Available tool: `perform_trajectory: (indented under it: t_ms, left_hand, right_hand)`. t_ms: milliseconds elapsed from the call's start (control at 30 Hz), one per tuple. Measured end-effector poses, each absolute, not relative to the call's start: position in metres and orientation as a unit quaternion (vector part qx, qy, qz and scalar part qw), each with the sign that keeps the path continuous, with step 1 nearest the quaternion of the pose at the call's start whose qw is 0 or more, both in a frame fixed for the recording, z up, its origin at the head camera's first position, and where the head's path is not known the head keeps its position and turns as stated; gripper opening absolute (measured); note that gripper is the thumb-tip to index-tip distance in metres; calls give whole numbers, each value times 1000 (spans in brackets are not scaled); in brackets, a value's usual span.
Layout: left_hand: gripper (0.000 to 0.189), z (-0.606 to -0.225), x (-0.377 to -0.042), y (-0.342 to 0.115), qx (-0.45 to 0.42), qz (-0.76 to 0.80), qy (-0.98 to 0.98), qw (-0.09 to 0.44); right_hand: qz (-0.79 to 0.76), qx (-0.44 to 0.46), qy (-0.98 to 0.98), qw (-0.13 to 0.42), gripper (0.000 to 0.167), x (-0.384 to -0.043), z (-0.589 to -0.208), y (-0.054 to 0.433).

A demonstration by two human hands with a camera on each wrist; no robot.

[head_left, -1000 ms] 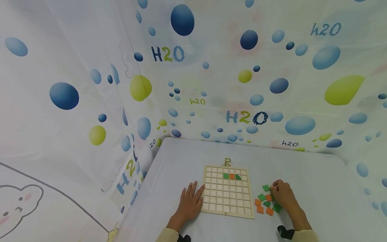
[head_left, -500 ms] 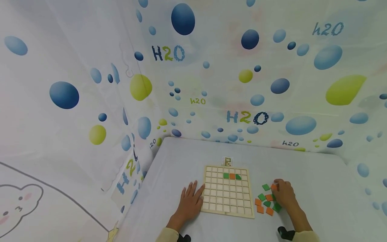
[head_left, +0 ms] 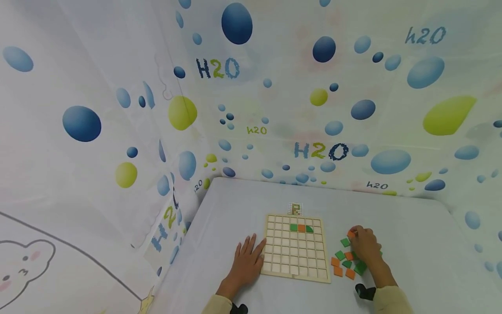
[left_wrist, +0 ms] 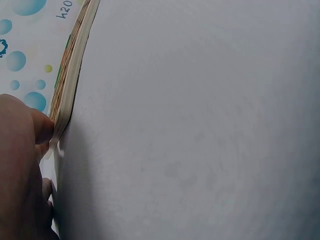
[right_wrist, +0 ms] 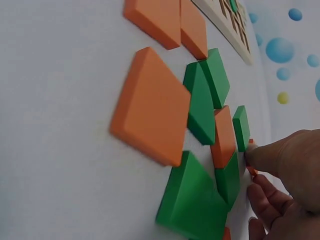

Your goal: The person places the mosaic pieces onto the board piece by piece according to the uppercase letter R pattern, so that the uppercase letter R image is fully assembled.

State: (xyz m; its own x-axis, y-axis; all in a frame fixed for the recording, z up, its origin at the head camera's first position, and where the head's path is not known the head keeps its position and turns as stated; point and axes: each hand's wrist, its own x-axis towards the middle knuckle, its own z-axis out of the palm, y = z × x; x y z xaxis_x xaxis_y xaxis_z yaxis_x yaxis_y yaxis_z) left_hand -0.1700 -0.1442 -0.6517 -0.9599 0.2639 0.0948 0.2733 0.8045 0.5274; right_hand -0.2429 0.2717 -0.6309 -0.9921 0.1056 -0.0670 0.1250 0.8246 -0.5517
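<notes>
My left hand (head_left: pixel 246 264) lies with fingers spread on the tabletop. Its thumb side touches the left edge of the wooden grid board (head_left: pixel 296 279), also visible edge-on in the left wrist view. Three tiles sit in one upper row of the board: a green square (head_left: pixel 293 227), an orange square (head_left: pixel 301 228) and a green quarter-round (head_left: pixel 309 229). To the right, my right hand (head_left: pixel 365 245) pinches an orange tile (head_left: pixel 351 234) between thumb and fingers at the far side of the loose tiles. In the right wrist view the fingers mostly hide that orange tile (right_wrist: pixel 252 171).
Several loose green and orange tiles, among them an orange one (head_left: pixel 350 274) and a green one (head_left: pixel 339 255), lie between board and right hand. A small printed pattern card (head_left: pixel 295 209) lies behind the board. The white tabletop (head_left: pixel 219 205) meets patterned sheets at the back.
My right hand has shifted slightly away from me and to the left, and the orange tile at its fingertips has moved with it. The left hand and the board stay put.
</notes>
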Motion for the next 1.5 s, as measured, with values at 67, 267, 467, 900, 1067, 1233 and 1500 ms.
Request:
perform_trajectory:
  t_ms: [67,267,467,900,1067,1233,1500]
  left_hand:
    - [51,-649,-170,-144,-140,-275,-951,4]
    - [51,-644,-168,-143,-138,-264,-954,-4]
    - [50,-645,-168,-144,-136,-255,-957,-8]
    - [50,-645,-167,-147,-139,-270,-953,2]
    - [50,-643,-166,-148,-132,-267,-955,-10]
    - [50,-644,-166,-149,-132,-262,-956,-14]
    - [50,-645,-166,-151,-139,-258,-956,-9]
  right_hand:
    - [-296,60,953,22,30,-248,-633,271]
    - [-312,45,949,30,33,-260,-635,267]
    - [-320,26,946,32,35,-266,-632,253]
    - [-326,-18,945,21,32,-268,-620,216]
    - [-342,-39,939,23,32,-268,-616,195]
    - [-346,-63,936,26,31,-269,-615,168]
    - [-334,-99,937,4,28,-268,-616,130]
